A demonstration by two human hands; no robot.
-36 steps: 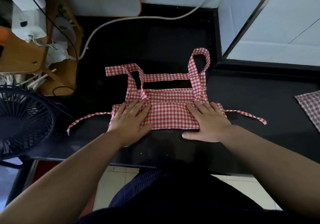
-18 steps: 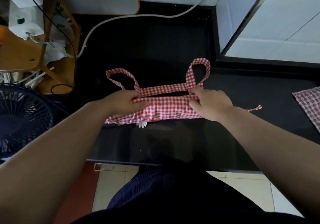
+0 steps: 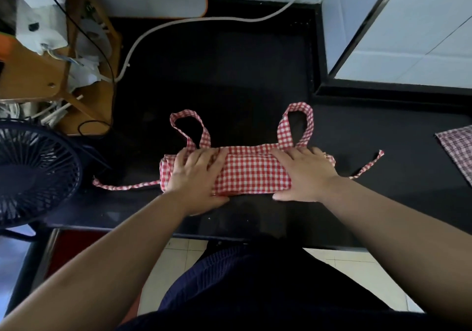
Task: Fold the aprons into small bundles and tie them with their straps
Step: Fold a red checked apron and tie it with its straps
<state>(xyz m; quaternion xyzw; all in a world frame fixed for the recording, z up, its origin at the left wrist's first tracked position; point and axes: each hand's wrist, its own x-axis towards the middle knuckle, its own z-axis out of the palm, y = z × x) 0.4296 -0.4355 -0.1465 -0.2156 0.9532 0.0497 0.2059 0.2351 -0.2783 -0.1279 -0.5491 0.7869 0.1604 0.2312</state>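
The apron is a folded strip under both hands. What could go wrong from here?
1. Only the flat left hand and right hand pin the red checked apron; lifting them may let the fold spring open.
2. The left tie trails toward the fan and might snag there.
3. The left loop and right loop stick out past the far edge and could bunch in the next fold.

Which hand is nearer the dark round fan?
Left. The left hand presses the red-checked apron at its end nearer the dark round fan; the right hand presses its far end.
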